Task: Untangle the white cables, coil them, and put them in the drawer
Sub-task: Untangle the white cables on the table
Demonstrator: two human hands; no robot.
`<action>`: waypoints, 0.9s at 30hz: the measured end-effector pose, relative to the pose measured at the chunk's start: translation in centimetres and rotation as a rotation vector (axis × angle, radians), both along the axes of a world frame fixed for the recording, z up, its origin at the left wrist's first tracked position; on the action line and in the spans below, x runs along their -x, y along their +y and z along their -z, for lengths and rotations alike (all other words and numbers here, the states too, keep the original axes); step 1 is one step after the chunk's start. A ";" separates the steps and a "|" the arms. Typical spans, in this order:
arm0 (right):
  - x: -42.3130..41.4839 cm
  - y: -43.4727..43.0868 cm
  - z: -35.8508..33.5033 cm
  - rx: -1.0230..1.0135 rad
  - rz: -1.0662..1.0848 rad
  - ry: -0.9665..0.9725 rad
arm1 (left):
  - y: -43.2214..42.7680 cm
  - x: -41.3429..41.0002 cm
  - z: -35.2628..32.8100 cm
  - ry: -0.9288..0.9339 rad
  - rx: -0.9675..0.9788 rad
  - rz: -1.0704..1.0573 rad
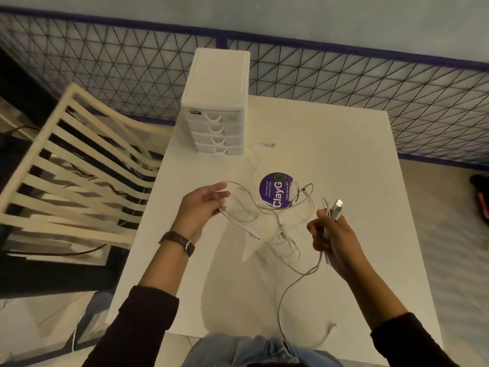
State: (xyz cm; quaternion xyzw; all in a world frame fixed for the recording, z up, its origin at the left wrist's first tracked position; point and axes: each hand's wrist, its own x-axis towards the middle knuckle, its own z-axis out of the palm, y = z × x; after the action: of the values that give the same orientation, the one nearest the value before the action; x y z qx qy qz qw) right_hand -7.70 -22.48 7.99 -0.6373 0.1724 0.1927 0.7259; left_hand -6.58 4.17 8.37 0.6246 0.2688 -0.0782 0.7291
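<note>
A white square table (344,154) stands in front of me, its far edge near a black wire-mesh fence with a blue frame (344,75). Behind the fence rises a pale plain wall (264,14). 1 round purple sticker (276,190) lies flat near the table's middle and reads "ClayGo" in white and green letters. Just beside the table's left edge sits a cream slatted chair (79,144), and a thin dark cord (87,250) trails under it. On the pale tiled floor (436,207) at the right, well apart from the table, lies a dark object (480,184), too cut off to identify.
</note>
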 end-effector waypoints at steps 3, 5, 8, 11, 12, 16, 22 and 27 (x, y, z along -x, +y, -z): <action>-0.7 2.0 -1.2 -0.061 -0.068 -0.044 | -1.8 -0.8 -5.5 -0.253 -0.012 0.155; -1.1 4.0 -2.5 -0.057 -0.097 -0.144 | -3.2 -1.2 -8.1 -0.362 0.056 0.280; -2.4 6.9 -4.5 -0.038 -0.159 -0.264 | -4.8 -1.8 -10.4 -0.407 0.165 0.451; -3.4 9.1 -5.7 0.005 -0.260 -0.315 | -5.4 -2.5 -12.2 -0.400 0.292 0.528; -3.6 9.5 -5.7 0.018 -0.268 -0.313 | -5.2 -2.7 -12.4 -0.403 0.320 0.519; -4.5 8.4 -5.3 -0.004 -0.098 -0.221 | -0.5 -4.1 -12.4 -0.422 0.514 0.278; -5.4 2.7 -3.9 -0.077 0.048 -0.198 | 7.3 -3.6 -9.1 -0.287 0.470 -0.100; -6.1 -0.1 -3.6 -0.031 0.120 -0.149 | 8.5 -2.6 -6.1 -0.226 0.657 -0.131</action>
State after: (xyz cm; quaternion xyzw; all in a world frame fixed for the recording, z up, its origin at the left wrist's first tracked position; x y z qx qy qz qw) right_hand -1.64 -22.59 11.64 -0.6272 0.1525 0.1036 0.7567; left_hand -3.99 12.63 14.49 0.3429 0.1863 -0.0440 0.9197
